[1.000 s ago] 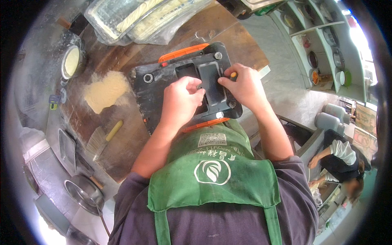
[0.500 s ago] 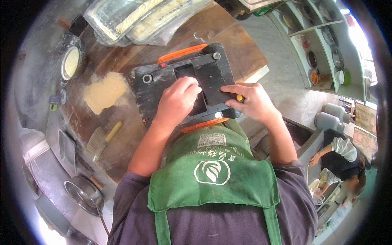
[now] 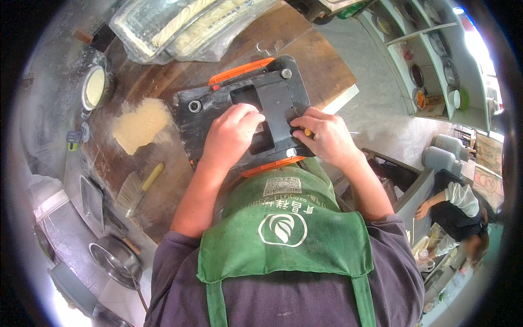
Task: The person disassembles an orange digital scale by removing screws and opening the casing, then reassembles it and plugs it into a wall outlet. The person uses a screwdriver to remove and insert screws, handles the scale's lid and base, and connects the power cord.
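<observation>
Flat black plastic device w/ orange edge strips (image 3: 280, 101) lies on the brown wooden worktop (image 3: 327, 62), btwn both hands, round feet & a deep rectangular recess (image 3: 242, 95) facing up. L hand (image 3: 227, 136) is over the recess, fingers drawn tog. in a pinch; can't tell if anything's btwn them. R hand (image 3: 327, 137) is at the device's R side, fingers curled round a small yellow-and-black tool handle (image 3: 309, 132), thumb & index tips close tog. by the device's surface.

L of device: thin patch of pale-yellow powder (image 3: 140, 125) spread on the worktop; nearer the person, flat brush w/ pale bristles & yellow handle (image 3: 152, 179). Far side: clear plastic-covered trays (image 3: 215, 50) w/ pale contents. Far L: round metal bowl (image 3: 109, 83) of pale powder. R, well apart: grey gas cylinders (image 3: 440, 159) & another person in dark top w/ white sleeves (image 3: 455, 215), bent fwd.
</observation>
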